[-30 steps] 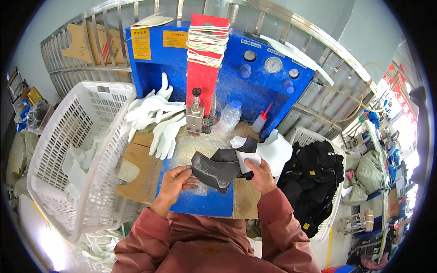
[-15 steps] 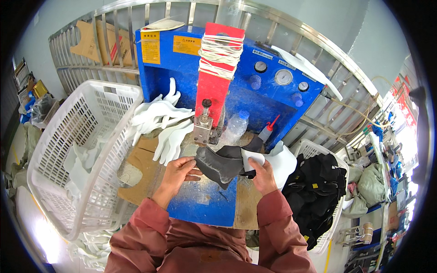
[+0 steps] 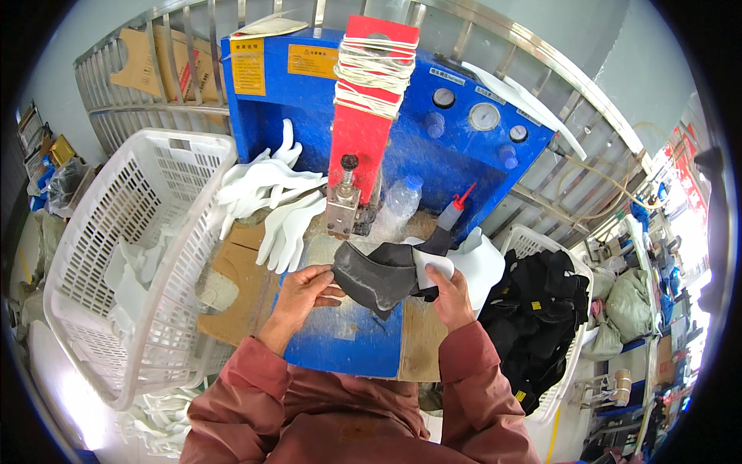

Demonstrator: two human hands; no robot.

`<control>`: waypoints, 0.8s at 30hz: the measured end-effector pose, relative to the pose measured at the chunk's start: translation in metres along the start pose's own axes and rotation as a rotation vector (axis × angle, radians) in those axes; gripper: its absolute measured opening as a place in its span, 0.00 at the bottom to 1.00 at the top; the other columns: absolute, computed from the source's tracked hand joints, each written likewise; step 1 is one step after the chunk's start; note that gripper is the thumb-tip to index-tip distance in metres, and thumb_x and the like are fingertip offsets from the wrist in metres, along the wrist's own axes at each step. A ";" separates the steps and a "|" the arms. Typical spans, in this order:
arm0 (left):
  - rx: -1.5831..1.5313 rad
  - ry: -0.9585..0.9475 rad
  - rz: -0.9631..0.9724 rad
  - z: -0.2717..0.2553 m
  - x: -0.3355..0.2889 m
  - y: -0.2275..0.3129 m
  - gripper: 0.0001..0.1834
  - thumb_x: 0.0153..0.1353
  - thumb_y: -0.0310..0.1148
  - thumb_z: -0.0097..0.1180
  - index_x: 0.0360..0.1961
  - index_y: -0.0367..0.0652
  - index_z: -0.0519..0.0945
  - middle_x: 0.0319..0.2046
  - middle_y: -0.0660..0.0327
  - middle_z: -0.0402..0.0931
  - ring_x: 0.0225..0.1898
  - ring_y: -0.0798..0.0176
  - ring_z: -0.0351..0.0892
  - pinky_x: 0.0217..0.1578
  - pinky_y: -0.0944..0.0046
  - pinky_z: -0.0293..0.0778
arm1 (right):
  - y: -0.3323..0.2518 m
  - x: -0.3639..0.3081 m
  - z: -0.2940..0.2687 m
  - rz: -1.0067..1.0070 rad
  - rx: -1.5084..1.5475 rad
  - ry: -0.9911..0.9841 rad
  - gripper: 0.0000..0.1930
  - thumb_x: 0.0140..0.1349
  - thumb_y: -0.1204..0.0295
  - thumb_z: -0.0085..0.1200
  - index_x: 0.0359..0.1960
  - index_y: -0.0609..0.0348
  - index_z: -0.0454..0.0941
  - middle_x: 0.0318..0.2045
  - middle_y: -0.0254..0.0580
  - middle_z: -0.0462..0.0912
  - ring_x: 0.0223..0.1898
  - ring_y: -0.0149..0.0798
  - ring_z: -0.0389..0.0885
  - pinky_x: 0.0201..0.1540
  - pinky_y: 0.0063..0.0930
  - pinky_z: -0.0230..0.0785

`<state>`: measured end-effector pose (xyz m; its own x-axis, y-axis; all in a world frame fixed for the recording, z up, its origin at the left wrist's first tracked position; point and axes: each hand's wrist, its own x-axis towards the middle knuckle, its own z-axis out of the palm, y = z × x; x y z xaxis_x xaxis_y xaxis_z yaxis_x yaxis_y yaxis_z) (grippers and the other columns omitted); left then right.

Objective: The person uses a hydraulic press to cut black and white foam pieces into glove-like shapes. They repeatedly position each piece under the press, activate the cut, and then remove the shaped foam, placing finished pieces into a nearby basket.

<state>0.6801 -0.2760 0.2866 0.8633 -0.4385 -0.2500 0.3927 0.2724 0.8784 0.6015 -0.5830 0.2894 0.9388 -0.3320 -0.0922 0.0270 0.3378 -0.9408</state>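
Observation:
Below the machine's metal head, I hold a curved, dark grey fabric piece stretched between both hands, its surface dusted pale. My left hand pinches its left end between thumb and fingers. At the other end, my right hand grips it together with a small white foam piece, thumb on top. Just beyond my right hand lies a larger white foam piece. White curved foam pieces are heaped left of the machine head.
A blue machine carries gauges and a red arm wound with white cord. A clear bottle and a red-tipped bottle stand behind. White baskets flank me: the left basket holds white pieces, the right holds black fabric pieces.
My view has shifted slightly, so the machine sits a little higher in the picture. Both hands keep their hold on the dark fabric piece, almost unmoved.

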 end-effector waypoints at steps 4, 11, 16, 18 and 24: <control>-0.040 -0.010 -0.003 -0.003 -0.007 -0.008 0.18 0.74 0.30 0.57 0.59 0.31 0.79 0.46 0.52 0.85 0.42 0.55 0.90 0.41 0.57 0.88 | -0.003 -0.008 0.002 -0.004 -0.074 0.053 0.14 0.70 0.72 0.62 0.54 0.64 0.81 0.49 0.38 0.87 0.50 0.32 0.84 0.56 0.30 0.74; -0.096 0.014 -0.030 0.001 -0.030 -0.026 0.19 0.75 0.32 0.57 0.62 0.35 0.78 0.47 0.52 0.85 0.43 0.56 0.90 0.40 0.58 0.88 | -0.008 -0.037 0.000 -0.104 -0.100 0.053 0.18 0.71 0.65 0.59 0.55 0.67 0.80 0.45 0.36 0.86 0.44 0.28 0.82 0.47 0.25 0.73; -0.188 -0.034 -0.102 0.010 -0.045 -0.048 0.18 0.74 0.32 0.57 0.62 0.37 0.78 0.48 0.51 0.86 0.42 0.55 0.90 0.38 0.57 0.88 | -0.013 -0.063 -0.016 -0.035 0.011 0.152 0.18 0.72 0.67 0.59 0.56 0.67 0.79 0.48 0.39 0.86 0.46 0.32 0.84 0.49 0.28 0.75; -0.219 -0.053 -0.124 0.013 -0.053 -0.057 0.17 0.75 0.31 0.57 0.61 0.37 0.79 0.49 0.50 0.86 0.42 0.55 0.90 0.37 0.57 0.88 | -0.011 -0.073 -0.026 -0.027 0.076 0.152 0.17 0.71 0.68 0.59 0.56 0.67 0.79 0.48 0.39 0.86 0.46 0.32 0.84 0.50 0.28 0.75; -0.293 -0.118 -0.214 0.026 -0.079 -0.083 0.15 0.75 0.30 0.55 0.59 0.37 0.79 0.49 0.48 0.86 0.42 0.53 0.90 0.38 0.56 0.89 | -0.001 -0.110 -0.054 0.013 0.318 0.245 0.11 0.72 0.76 0.58 0.52 0.67 0.81 0.48 0.46 0.87 0.47 0.40 0.89 0.53 0.36 0.84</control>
<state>0.5712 -0.2868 0.2441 0.7160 -0.6033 -0.3512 0.6491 0.3901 0.6531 0.4797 -0.5943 0.2825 0.8309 -0.5133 -0.2147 0.1566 0.5861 -0.7950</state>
